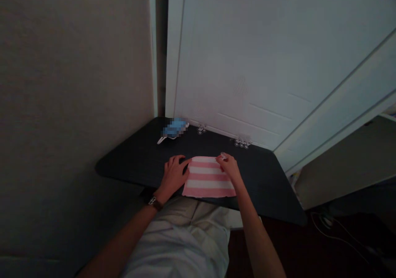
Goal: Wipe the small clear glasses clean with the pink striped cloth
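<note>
A pink-and-white striped cloth (pixel 208 184) lies flat near the front edge of the dark table. My left hand (pixel 175 175) rests at the cloth's left side, fingers apart, with the thumb reaching its upper left corner. Over the upper right corner, my right hand (pixel 229 166) is closed in a pinch on a small clear round piece (pixel 223 156). Whether that piece touches the cloth I cannot tell. Similar small clear pieces stand behind, one group (pixel 201 128) at the back middle and another group (pixel 243 142) farther right.
A blurred blue item with a white end (pixel 175 128) lies at the back left of the dark table (pixel 133 162). A white panel (pixel 262 63) rises behind the table, and a wall (pixel 77 63) borders the left. A white cable (pixel 337 241) runs at the lower right.
</note>
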A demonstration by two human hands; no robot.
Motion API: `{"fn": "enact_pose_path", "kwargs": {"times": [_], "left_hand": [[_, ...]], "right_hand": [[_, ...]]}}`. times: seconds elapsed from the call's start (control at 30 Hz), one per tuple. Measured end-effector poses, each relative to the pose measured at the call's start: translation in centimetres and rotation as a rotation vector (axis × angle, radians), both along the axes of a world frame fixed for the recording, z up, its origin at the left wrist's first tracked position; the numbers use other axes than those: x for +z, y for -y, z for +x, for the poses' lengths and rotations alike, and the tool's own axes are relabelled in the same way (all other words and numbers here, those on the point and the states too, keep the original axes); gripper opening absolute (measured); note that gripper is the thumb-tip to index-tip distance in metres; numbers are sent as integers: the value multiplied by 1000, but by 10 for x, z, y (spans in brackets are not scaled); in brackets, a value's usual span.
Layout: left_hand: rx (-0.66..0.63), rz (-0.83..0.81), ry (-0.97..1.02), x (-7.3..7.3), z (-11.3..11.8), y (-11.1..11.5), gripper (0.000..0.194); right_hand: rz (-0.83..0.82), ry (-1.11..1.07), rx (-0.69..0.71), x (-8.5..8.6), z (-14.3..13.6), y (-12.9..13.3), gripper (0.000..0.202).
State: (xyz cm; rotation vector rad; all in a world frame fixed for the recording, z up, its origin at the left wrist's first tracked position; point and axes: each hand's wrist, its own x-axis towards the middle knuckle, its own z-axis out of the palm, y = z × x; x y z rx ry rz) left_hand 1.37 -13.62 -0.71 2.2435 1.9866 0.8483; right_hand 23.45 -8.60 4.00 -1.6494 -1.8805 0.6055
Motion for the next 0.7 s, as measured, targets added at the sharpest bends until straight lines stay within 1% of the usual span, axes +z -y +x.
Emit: {"fn": "enact_pose_path", "kwargs": {"times": [0.1, 0.2, 0.3, 0.37, 0.43, 0.5, 0.6, 0.7], "left_hand": [[2, -4, 1, -1, -1, 0, 37], [4, -3, -1, -1, -1, 0, 36], [4, 0, 4, 0, -1, 0, 34], [7, -2, 11, 0, -1, 0, 33], [11, -7, 19, 0, -2, -1, 33], [11, -11, 24, 0, -2, -1, 33], [8, -15, 28, 1, -3, 0, 33], [7, -19, 31, 2, -3, 1, 33]], "right_hand": [[-8, -25, 133, -7, -34, 10, 22], [14, -28, 201, -17, -63, 17, 16], [30, -18, 222, -22, -77, 19, 14], [35, -11, 219, -23, -76, 20, 15], [34, -10, 211, -21, -66, 22, 14], [27, -14, 188, -19, -46, 24, 13], [5, -29, 108, -17, 1, 28, 15], [-13, -42, -15, -17, 51, 31, 18]]}}
